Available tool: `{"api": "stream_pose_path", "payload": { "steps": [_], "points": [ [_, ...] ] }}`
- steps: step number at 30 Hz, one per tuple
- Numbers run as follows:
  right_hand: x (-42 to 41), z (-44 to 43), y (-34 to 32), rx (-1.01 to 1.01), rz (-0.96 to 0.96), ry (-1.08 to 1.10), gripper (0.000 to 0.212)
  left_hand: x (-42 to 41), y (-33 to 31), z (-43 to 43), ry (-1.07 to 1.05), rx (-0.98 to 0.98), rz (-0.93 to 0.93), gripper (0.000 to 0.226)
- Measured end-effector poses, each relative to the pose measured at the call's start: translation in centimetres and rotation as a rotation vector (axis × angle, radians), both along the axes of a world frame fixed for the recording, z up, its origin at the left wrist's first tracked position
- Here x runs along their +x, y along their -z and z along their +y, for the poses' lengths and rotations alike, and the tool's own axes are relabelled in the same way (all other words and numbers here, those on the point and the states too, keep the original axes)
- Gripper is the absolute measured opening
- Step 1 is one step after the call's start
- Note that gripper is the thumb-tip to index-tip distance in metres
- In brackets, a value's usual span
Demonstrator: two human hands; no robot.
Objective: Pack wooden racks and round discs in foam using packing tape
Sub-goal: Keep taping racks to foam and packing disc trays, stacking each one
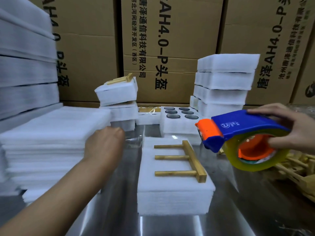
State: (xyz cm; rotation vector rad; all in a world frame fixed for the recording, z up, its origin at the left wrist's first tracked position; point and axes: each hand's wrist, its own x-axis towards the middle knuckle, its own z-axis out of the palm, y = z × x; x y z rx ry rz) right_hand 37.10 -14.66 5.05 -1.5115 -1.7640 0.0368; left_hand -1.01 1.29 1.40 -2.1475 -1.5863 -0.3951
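A wooden rack (187,160) with three pegs lies in a white foam block (173,198) at the middle of the metal table. My right hand (289,128) grips a blue and orange tape dispenser (238,137) with a clear yellowish roll, held in the air right of the block. My left hand (105,142) is curled and pinches a strip of clear tape (134,138) near the block's far left corner. Behind, a foam tray (179,123) holds several dark round discs (173,116).
A stack of foam sheets (47,147) lies at the left, taller foam piles (25,65) behind it. Packed foam blocks (225,82) are stacked at the back right, others (119,94) at back centre. Loose wooden racks (298,172) lie at the right. Cardboard boxes (170,40) form the back wall.
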Motion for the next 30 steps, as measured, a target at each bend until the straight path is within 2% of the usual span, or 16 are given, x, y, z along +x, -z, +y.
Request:
{"api": "stream_pose_path", "payload": {
  "steps": [3, 8, 11, 20, 23, 27, 30],
  "points": [
    [-0.3, 0.5, 1.3, -0.109, 0.058, -0.038, 0.085, -0.3, 1.5, 0.5, -0.028, -0.087, 0.102, 0.02],
    [-0.9, 0.9, 4.1, -0.145, 0.107, -0.089, 0.085, 0.4, 4.9, 0.9, -0.057, -0.311, 0.08, 0.035],
    [-0.8, 0.9, 4.9, -0.152, 0.154, -0.099, 0.085, 1.4, 7.0, 0.6, 0.006, -0.417, 0.081, 0.033],
    [-0.4, 1.4, 7.2, -0.199, 0.3, -0.111, 0.083, 2.9, 8.7, 0.3, 0.142, -0.398, -0.112, 0.022],
    [-0.4, 1.6, 7.6, -0.187, 0.321, -0.096, 0.083, 2.9, 8.8, 0.1, 0.156, -0.322, -0.037, 0.026],
    [-1.0, 1.4, 7.2, -0.219, 0.347, -0.087, 0.08, 2.8, 8.8, 0.5, 0.219, -0.21, 0.105, 0.043],
    [-1.8, 1.1, 7.0, -0.208, 0.381, -0.071, 0.078, 1.9, 7.3, 1.3, 0.241, -0.257, 0.222, 0.045]
  ]
}}
